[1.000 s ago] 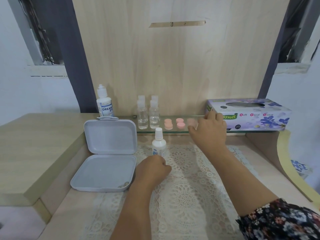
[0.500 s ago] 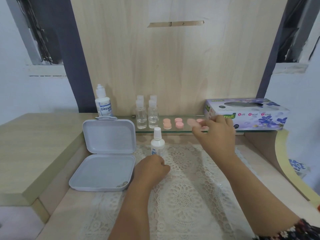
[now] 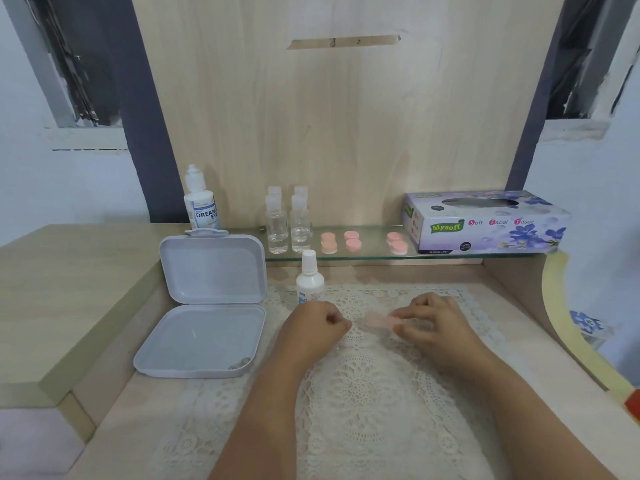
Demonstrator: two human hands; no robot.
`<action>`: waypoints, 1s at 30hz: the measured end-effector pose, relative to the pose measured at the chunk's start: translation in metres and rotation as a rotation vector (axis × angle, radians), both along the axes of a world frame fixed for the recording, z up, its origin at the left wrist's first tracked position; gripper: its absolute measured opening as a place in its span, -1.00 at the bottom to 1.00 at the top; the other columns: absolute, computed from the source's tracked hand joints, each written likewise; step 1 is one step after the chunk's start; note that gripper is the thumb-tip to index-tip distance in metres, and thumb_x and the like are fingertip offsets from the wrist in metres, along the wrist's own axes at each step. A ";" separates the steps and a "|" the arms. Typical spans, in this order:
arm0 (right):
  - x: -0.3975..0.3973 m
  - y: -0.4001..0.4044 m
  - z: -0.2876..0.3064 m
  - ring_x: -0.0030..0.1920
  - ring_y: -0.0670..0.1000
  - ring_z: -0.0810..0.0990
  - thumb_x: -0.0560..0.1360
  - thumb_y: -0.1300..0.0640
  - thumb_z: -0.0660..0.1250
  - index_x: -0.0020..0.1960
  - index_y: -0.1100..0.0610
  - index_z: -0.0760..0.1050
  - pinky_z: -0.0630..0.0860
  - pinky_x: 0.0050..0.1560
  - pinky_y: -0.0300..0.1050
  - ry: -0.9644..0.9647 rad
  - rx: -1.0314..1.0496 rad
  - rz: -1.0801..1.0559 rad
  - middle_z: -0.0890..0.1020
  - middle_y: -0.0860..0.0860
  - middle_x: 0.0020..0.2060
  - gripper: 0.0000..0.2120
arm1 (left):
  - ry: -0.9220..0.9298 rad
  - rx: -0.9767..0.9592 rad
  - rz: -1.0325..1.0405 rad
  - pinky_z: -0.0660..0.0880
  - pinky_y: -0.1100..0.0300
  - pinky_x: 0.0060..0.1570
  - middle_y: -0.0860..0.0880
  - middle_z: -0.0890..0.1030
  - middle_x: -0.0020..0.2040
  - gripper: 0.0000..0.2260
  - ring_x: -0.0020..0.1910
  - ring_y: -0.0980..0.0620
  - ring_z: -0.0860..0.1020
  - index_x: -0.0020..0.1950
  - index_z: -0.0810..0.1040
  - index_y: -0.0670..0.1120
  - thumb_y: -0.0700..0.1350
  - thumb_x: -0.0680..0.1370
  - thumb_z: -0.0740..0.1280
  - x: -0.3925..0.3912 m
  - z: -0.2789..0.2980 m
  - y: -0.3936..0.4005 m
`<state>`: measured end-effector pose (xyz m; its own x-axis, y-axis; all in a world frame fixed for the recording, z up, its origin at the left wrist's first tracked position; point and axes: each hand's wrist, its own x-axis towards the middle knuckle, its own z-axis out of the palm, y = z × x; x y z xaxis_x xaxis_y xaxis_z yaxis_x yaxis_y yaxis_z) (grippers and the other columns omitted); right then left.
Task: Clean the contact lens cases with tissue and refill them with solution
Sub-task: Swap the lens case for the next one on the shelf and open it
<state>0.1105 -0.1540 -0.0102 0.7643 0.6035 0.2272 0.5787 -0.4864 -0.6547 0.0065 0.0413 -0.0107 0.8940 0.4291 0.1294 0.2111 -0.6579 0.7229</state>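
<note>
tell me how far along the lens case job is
Early. Done: one pink case is down on the lace mat. In hand: the right hand pinches it; the left hand is curled beside it. Left: three cases on the glass shelf, tissue box untouched, no refilling seen.

A glass shelf [image 3: 363, 257] carries bottles, pink lens cases [image 3: 353, 241] and a tissue box [image 3: 485, 221]; below, a lace mat [image 3: 363, 393] covers the desk [image 3: 114, 427].

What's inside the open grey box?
The grey box holds only a few small shiny bits in its front right corner; too small to tell what they are. The rest of the bottom looks bare. Nothing covers it.
</note>
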 end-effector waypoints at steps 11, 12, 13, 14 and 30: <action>0.009 0.003 -0.014 0.10 -0.11 0.27 0.52 -0.06 0.32 0.16 -0.28 0.54 0.20 0.20 -0.14 -0.128 -0.141 0.076 0.41 -0.25 -0.03 -0.77 | -0.031 0.109 -0.164 0.44 0.22 0.07 0.16 0.49 -0.01 -0.65 0.01 0.19 0.48 0.31 0.52 0.11 0.06 0.53 0.35 0.005 -0.005 -0.017; 0.010 0.004 -0.014 0.11 -0.11 0.27 0.52 -0.07 0.32 0.18 -0.27 0.54 0.20 0.22 -0.13 -0.129 -0.141 0.076 0.40 -0.27 -0.03 -0.75 | -0.029 0.143 -0.166 0.44 0.22 0.05 0.16 0.48 -0.01 -0.67 0.01 0.19 0.48 0.31 0.52 0.11 0.08 0.54 0.33 0.005 -0.005 -0.019; 0.010 0.004 -0.015 0.11 -0.12 0.27 0.51 -0.08 0.33 0.20 -0.26 0.53 0.20 0.25 -0.12 -0.128 -0.144 0.076 0.39 -0.28 -0.03 -0.73 | -0.030 0.166 -0.165 0.44 0.22 0.05 0.16 0.48 -0.02 -0.68 0.01 0.18 0.48 0.30 0.53 0.10 0.09 0.55 0.31 0.006 -0.005 -0.019; 0.011 0.004 -0.016 0.12 -0.13 0.26 0.50 -0.10 0.33 0.23 -0.25 0.51 0.20 0.28 -0.11 -0.126 -0.147 0.074 0.38 -0.30 -0.03 -0.70 | -0.029 0.179 -0.166 0.44 0.21 0.05 0.16 0.47 -0.03 -0.68 0.01 0.18 0.48 0.30 0.53 0.10 0.09 0.56 0.30 0.007 -0.005 -0.019; 0.009 0.015 -0.016 0.06 -0.18 0.33 0.47 -0.19 0.36 0.12 -0.14 0.61 0.22 0.18 -0.10 -0.219 -0.076 0.052 0.47 -0.35 -0.15 -0.73 | -0.067 0.196 -0.113 0.47 0.14 0.02 0.15 0.50 -0.07 -0.76 -0.02 0.15 0.49 0.18 0.61 0.04 -0.02 0.52 0.35 0.013 -0.008 -0.022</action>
